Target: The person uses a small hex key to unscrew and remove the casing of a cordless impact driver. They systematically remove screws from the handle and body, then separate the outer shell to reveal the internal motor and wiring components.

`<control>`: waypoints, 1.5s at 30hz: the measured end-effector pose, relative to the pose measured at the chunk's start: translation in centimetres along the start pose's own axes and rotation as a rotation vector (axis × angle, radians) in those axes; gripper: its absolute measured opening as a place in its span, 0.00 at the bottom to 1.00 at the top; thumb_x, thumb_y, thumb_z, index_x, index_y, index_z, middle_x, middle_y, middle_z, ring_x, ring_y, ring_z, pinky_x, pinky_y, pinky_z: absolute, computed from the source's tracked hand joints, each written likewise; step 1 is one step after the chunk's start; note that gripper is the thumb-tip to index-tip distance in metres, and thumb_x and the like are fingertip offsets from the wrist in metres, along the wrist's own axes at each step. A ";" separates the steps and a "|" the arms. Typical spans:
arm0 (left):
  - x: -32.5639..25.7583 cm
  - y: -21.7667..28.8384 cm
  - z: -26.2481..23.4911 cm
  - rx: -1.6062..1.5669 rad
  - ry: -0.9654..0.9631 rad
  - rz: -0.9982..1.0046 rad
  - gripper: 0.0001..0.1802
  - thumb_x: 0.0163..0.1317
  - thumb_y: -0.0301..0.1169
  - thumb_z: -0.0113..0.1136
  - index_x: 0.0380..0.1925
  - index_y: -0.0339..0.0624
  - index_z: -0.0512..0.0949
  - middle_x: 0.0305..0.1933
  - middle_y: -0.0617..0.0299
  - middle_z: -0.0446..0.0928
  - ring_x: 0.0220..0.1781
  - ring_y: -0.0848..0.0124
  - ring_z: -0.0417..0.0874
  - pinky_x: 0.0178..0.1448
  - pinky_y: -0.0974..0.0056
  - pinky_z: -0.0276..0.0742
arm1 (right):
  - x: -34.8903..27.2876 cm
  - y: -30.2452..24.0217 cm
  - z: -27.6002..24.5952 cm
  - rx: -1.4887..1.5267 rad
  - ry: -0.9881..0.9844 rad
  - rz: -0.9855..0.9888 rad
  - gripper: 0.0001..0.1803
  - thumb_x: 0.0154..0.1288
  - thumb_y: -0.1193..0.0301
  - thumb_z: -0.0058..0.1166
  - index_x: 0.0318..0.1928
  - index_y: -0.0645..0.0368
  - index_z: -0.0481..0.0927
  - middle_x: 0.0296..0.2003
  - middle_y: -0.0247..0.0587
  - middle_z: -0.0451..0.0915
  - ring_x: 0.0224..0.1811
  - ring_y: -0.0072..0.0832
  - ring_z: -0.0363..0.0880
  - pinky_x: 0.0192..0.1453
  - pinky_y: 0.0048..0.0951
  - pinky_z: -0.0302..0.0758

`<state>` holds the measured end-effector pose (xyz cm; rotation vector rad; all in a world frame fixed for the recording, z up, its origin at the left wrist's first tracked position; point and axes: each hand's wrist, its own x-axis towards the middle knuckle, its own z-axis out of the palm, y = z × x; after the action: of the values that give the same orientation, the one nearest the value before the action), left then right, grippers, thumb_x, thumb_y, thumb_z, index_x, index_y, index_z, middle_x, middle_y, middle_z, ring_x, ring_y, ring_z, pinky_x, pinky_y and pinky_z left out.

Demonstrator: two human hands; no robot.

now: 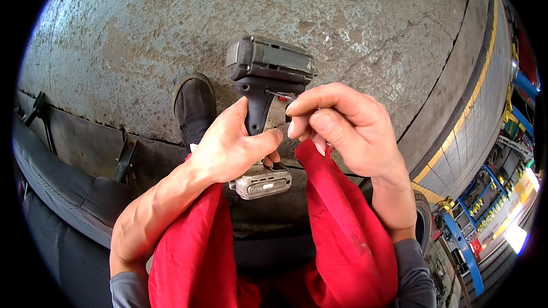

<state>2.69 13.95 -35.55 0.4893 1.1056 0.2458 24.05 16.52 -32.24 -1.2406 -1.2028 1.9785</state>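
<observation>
A worn cordless power tool (pixel 268 57), shaped like an impact wrench, stands between my knees with its grey and black head pointing away from me. My left hand (pixel 231 142) is closed around its handle, the thumb lying across the front. A scuffed grey battery pack (pixel 260 185) sits at the handle's base, below that hand. In my right hand (pixel 348 128), thumb and forefinger pinch a thin dark metal rod (pixel 281 95), perhaps a hex key. Its far end meets the black housing just under the head, near a screw hole. My fingers hide the rod's other end.
Rough, worn concrete floor (pixel 365 28) stretches ahead. My dark shoe (pixel 195 105) rests left of the tool, and red trouser legs (pixel 357 211) flank it. Dark padded seating (pixel 63 188) lies at left. At right are a yellow floor line (pixel 456 131), a tire (pixel 423 219) and blue racks (pixel 491 194).
</observation>
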 end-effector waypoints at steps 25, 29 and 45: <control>0.1 -0.1 0.1 0.069 0.043 0.041 0.17 0.67 0.28 0.64 0.49 0.32 0.70 0.36 0.59 0.81 0.32 0.73 0.86 0.36 0.65 0.84 | 1.0 2.9 0.5 -0.176 0.193 -0.035 0.11 0.73 0.69 0.65 0.49 0.63 0.87 0.41 0.39 0.88 0.43 0.24 0.87 0.47 0.28 0.82; 0.3 -0.4 0.1 0.074 0.048 0.033 0.16 0.67 0.27 0.63 0.49 0.31 0.70 0.35 0.60 0.81 0.32 0.73 0.85 0.36 0.65 0.84 | 1.7 3.3 0.7 -0.194 0.166 -0.065 0.09 0.70 0.73 0.67 0.48 0.63 0.88 0.41 0.39 0.87 0.42 0.22 0.85 0.45 0.27 0.81; 1.1 -1.5 0.0 0.194 0.165 -0.005 0.20 0.64 0.31 0.63 0.50 0.28 0.72 0.31 0.55 0.85 0.31 0.70 0.88 0.38 0.63 0.85 | 3.0 6.9 2.8 -0.813 0.358 -0.486 0.09 0.58 0.75 0.71 0.36 0.57 0.81 0.33 0.34 0.80 0.33 0.32 0.84 0.33 0.33 0.81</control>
<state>3.08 13.15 -37.17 0.6472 1.2983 0.1772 20.43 14.39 -39.11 -1.3883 -1.9568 0.8716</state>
